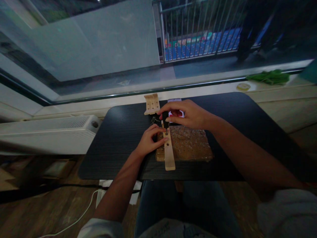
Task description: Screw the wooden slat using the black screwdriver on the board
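Steadies Wooden Strip, Pinches Dark-Handled Tool Over It

Lays the left hand [150, 140] against the wooden strip [169, 157], with index finger and thumb spread apart and touching it; cannot tell the exact pose of the remaining fingers. Pinches the dark-handled tool [165, 116] between thumb and fingers of the right hand [189, 114], holding it roughly upright over the strip, near a hole. Cannot tell from here the exact contact at the tip. Has the strip lying across the left part of a brown block [192, 145], jutting past its near edge above the black table [116, 145]. Shows another hole in the strip, just below the left thumb.

Beyond the hands, has small metal screws [154, 120] loose on the table, near more wooden pieces [152, 104] set side by side by the windowsill. Places a lit, phone-like device [174, 100] partly behind the right hand. Farther right, on the sill, shows leafy greens [269, 77] beside a yellow round item [243, 86].
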### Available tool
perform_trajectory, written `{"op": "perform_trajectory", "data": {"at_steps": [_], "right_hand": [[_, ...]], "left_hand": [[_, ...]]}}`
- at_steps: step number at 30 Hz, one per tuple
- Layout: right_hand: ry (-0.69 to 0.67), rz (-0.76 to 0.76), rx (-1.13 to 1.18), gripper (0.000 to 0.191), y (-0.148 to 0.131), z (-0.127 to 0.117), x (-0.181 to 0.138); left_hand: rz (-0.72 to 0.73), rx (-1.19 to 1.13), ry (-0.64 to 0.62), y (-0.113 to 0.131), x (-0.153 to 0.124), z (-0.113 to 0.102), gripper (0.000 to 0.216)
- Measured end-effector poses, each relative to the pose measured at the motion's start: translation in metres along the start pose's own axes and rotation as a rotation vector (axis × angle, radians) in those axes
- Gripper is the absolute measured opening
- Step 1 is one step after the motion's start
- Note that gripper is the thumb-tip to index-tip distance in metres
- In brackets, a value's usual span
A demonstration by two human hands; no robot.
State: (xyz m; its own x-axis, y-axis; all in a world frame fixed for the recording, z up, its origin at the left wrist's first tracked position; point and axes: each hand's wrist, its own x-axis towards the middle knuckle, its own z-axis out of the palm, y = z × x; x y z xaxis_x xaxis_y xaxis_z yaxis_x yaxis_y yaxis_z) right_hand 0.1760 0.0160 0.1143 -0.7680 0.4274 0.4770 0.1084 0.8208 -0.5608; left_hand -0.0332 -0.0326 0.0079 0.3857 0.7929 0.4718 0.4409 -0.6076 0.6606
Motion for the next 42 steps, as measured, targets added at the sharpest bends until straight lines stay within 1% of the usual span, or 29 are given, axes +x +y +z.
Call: {"op": "perform_trajectory", "data": {"at_steps": [3,7,22,26,31,34,39,42], "right_hand": [[0.032,-0.031,-0.008,0.028,0.0,0.002,0.001],[0.064,-0.037,-0.034,0.02,0.001,0.004,0.001],[0.208,0.016,-0.058,0.021,0.003,0.013,0.002],[0.239,0.033,-0.096,0.024,0.003,0.013,0.001],[0.264,0.071,-0.156,0.023,0.002,0.015,0.001],[0.271,0.038,-0.175,0.023,0.002,0.016,0.002],[0.251,-0.055,-0.198,0.015,0.005,0.016,0.002],[0.265,-0.088,-0.213,0.018,0.008,0.017,0.001]], "left_hand": [[0.006,0.005,-0.005,0.0,0.0,0.0,0.027],[0.006,0.007,0.0,0.0,0.0,-0.001,0.027],[0.007,0.007,-0.004,-0.001,-0.001,-0.001,0.026],[-0.004,0.0,-0.01,0.0,-0.001,0.0,0.027],[0.0,0.009,-0.003,0.0,-0.001,0.0,0.028],[0.009,0.009,-0.004,0.0,-0.001,-0.001,0.027],[0.004,0.005,-0.005,0.001,-0.001,-0.001,0.027],[0.002,0.0,-0.003,0.001,0.0,0.0,0.026]]}}
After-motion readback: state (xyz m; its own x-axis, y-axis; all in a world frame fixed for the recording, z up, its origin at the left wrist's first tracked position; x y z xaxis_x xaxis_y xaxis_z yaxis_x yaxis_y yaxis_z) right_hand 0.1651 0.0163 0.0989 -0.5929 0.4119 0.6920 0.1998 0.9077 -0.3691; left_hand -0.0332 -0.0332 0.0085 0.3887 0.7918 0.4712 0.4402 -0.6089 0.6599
